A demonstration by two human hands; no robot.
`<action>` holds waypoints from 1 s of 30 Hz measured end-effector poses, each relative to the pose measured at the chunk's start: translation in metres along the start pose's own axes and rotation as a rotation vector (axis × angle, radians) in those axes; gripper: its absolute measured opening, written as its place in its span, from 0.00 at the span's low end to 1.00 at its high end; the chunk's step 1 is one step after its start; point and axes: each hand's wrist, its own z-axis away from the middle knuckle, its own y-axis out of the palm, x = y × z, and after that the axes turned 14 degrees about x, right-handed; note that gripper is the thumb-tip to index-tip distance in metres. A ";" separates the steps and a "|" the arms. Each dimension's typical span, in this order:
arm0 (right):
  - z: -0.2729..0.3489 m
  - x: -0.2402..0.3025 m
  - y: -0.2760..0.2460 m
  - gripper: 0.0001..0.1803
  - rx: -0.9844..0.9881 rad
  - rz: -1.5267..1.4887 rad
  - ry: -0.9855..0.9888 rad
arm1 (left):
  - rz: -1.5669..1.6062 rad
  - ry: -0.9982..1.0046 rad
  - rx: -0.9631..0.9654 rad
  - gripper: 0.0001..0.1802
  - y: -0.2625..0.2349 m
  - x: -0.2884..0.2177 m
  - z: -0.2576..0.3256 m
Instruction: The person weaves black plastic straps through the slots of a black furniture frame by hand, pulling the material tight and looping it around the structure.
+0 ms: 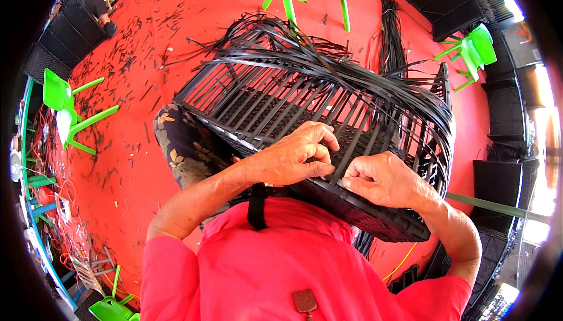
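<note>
- Two bare hands are meeting just right of the middle of the frame, and I am watching them working close together over one black basket (267, 110).
- The basket is lying across the centre of the frame, its long axis slanting from the centre left down toward the lower right; its near edge is running directly under the fingers, so I am reading no gap worth naming between them.
- The left hand (293, 154) is reaching in from the lower left and resting above the slats, close to the middle of that edge; its fingers are bending inward, the thumb lying near the index finger.
- The right hand (384, 177) is coming in from the lower right, sitting nearer the basket's right end; its fingers are folding into the palm, the thumb pressing toward the bent index finger.
- I am not managing to tell whether either thumb is pinching a strip.
- Loose black strips (363, 83) are lying beyond the fingers, over the far side, and drooping at the right end; there the right hand is the nearer one.
- Below, a patterned trouser leg (187, 148) is showing beside the basket's left end, above the red floor (132, 162).
</note>
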 end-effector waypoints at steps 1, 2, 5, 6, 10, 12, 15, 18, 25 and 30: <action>0.002 0.004 0.001 0.12 -0.037 0.043 0.013 | 0.003 0.001 0.011 0.09 -0.001 -0.002 0.000; 0.003 0.008 0.004 0.10 -0.065 0.107 0.052 | 0.007 -0.002 0.012 0.09 0.000 -0.001 0.000; 0.006 0.018 0.003 0.09 -0.062 0.124 0.025 | -0.078 0.022 -0.072 0.08 0.003 -0.003 0.003; 0.007 0.010 0.007 0.10 -0.105 0.118 -0.075 | -0.049 -0.002 -0.070 0.07 0.002 -0.005 0.005; 0.012 0.007 0.007 0.08 -0.063 0.471 -0.216 | -0.062 -0.158 -0.369 0.04 -0.007 -0.001 0.028; 0.010 0.008 0.007 0.10 -0.089 0.505 -0.255 | -0.190 -0.209 -0.356 0.05 -0.011 0.007 0.046; 0.006 0.009 0.007 0.12 -0.115 0.560 -0.283 | -0.205 -0.227 -0.317 0.07 -0.003 0.004 0.051; 0.005 0.016 0.002 0.10 -0.140 0.557 -0.222 | -0.192 -0.234 -0.291 0.06 -0.008 0.001 0.047; -0.025 0.019 -0.002 0.10 -0.086 0.362 -0.205 | -0.257 -0.092 -0.142 0.06 -0.019 0.019 0.035; -0.054 0.013 0.008 0.10 -0.036 0.164 -0.114 | -0.289 -0.095 -0.061 0.05 -0.025 0.024 0.035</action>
